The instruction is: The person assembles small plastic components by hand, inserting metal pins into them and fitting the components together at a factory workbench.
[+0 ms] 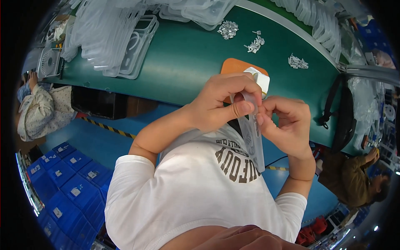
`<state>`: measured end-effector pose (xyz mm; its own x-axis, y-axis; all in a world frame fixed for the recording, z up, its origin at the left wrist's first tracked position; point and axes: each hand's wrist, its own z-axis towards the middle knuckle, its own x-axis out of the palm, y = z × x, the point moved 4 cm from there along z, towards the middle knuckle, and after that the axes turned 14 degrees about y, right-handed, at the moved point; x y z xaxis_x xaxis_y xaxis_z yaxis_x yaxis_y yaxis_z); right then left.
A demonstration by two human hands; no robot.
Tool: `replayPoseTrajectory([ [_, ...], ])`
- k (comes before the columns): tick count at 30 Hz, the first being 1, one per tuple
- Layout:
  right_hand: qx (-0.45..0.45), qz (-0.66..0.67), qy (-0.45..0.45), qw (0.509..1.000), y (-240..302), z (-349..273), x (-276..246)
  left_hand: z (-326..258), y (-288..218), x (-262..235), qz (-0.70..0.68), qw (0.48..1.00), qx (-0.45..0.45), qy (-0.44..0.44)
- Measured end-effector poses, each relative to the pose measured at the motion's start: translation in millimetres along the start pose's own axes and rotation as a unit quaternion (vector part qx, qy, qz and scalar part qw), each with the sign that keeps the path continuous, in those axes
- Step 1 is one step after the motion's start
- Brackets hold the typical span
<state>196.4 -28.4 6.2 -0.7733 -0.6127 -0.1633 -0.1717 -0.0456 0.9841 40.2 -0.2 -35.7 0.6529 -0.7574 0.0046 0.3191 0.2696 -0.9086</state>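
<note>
A translucent phone case (251, 135) hangs tilted in front of my chest, its upper end between my two hands. My left hand (225, 100) is closed on that end, thumb and fingers pinching it. On the case's right edge, the thumb and fingertips of my right hand (287, 121) are pressed together. Whether they hold a small part there is too small to see. Just beyond my hands, a white block-like object (261, 81) sits by an orange pad (239, 65) on the green table (183, 62).
Stacked clear phone cases (112, 37) fill the table's far left. Small silvery pieces lie in piles (228, 30) farther back. A black strapped bag (343, 116) rests at the right edge. Blue bins (77, 189) stand at lower left; other people sit at both sides, including a brown-sleeved person (348, 177).
</note>
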Motion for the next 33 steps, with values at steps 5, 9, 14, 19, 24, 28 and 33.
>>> replayPoseTrajectory([
  [5, 0.035, 0.180, -0.005, 0.983, -6, -2, -1, -3, 8, -4, -0.052, 0.998, 0.038, -0.016],
  [9, 0.051, 0.139, 0.067, 0.987, -6, -7, 0, -5, 9, -7, -0.059, 0.998, 0.035, -0.013],
  [14, 0.040, 0.155, 0.066, 0.985, -7, -6, 2, -6, 9, -5, -0.077, 0.996, 0.041, -0.012],
  [19, 0.050, 0.156, 0.066, 0.984, -8, -5, 4, -6, 9, -4, -0.074, 0.997, 0.036, -0.010],
  [24, 0.029, 0.036, 0.043, 0.998, -13, -7, 5, -6, 9, -3, -0.045, 0.999, 0.024, -0.002],
  [28, 0.015, 0.067, 0.003, 0.998, -13, -10, 7, -7, 14, -4, -0.080, 0.996, 0.015, -0.024],
  [33, 0.064, 0.233, 0.033, 0.970, -19, -13, 5, -9, 18, -9, -0.076, 0.997, 0.021, -0.016],
])
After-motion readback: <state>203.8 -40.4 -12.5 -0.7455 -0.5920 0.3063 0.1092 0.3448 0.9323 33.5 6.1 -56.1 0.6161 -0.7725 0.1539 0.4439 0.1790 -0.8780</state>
